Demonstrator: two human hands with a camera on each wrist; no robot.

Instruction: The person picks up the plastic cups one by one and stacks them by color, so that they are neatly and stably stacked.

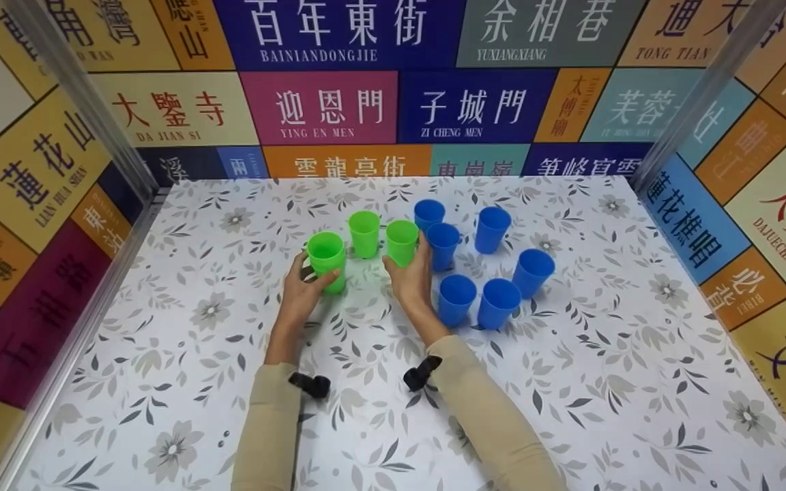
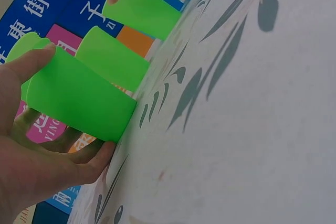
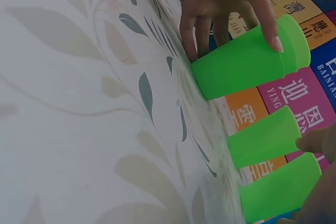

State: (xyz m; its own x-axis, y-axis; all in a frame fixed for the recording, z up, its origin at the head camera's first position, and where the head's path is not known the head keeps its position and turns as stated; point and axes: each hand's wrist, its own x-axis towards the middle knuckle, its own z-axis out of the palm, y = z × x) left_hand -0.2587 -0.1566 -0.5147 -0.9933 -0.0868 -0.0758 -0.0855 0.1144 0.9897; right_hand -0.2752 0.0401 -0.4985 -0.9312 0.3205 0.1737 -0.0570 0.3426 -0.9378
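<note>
Gripping the left green cup (image 1: 328, 256) and the right green cup (image 1: 402, 240), one in each hand.
A sideways swing of the right hand (image 1: 411, 281) could knock the nearest blue cup (image 1: 443, 248), close beside its fingers; bringing the hands together carelessly might tip the middle green cup (image 1: 364, 236), upright between them. The left hand (image 1: 299, 292) has thumb and fingers round its cup, apparently two nested; the right hand clasps its own, between the middle one and the blue group.
</note>
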